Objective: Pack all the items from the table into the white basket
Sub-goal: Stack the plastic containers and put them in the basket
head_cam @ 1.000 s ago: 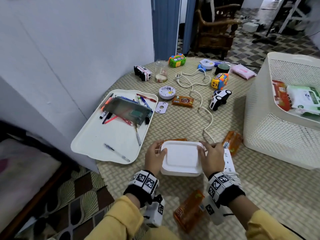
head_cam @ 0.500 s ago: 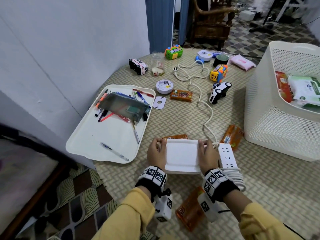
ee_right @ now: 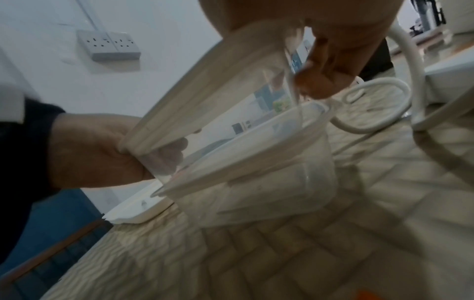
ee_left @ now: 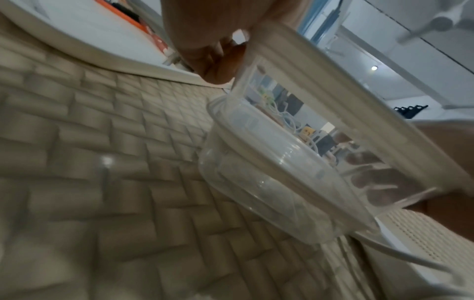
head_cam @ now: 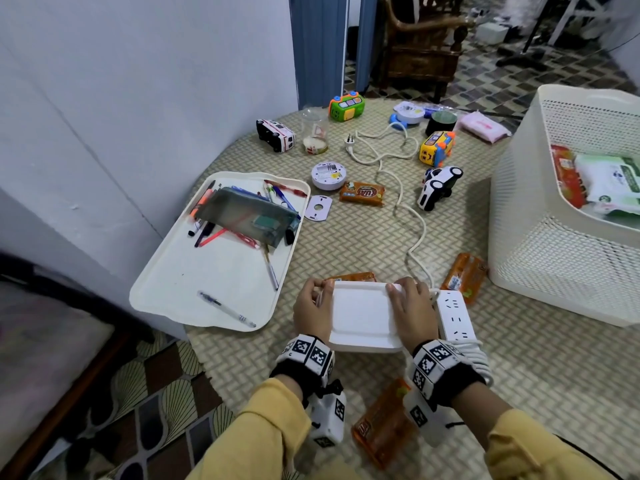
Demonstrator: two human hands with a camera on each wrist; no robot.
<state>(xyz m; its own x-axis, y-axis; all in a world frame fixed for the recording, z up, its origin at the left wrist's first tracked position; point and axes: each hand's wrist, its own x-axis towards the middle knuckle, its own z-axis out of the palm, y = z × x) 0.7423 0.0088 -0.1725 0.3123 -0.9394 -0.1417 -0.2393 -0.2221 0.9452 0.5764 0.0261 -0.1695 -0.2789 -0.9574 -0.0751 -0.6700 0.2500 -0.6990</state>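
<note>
**Around the Room's Edges**

A pale wall (head_cam: 138,81) is running along the left, with a blue curtain (head_cam: 318,46) hanging at its far end. A carved wooden armchair (head_cam: 420,46) is standing beyond it on checked floor tiles (head_cam: 502,84). A dark-framed bed (head_cam: 52,341) is sitting at lower left beside fan-patterned flooring (head_cam: 156,393). A double wall socket (ee_right: 110,44) is showing in the right wrist view, a ceiling fan (ee_left: 436,22) in the left.

Head view. Left hand (head_cam: 309,311) and right hand (head_cam: 412,313) grip opposite sides of a white lidded box (head_cam: 362,315) near the table's (head_cam: 554,358) front edge. A power strip (head_cam: 455,320) lies just beside the right hand. The white basket (head_cam: 554,237) stands at the right edge, a tray (head_cam: 180,282) of pens at the left edge.
</note>
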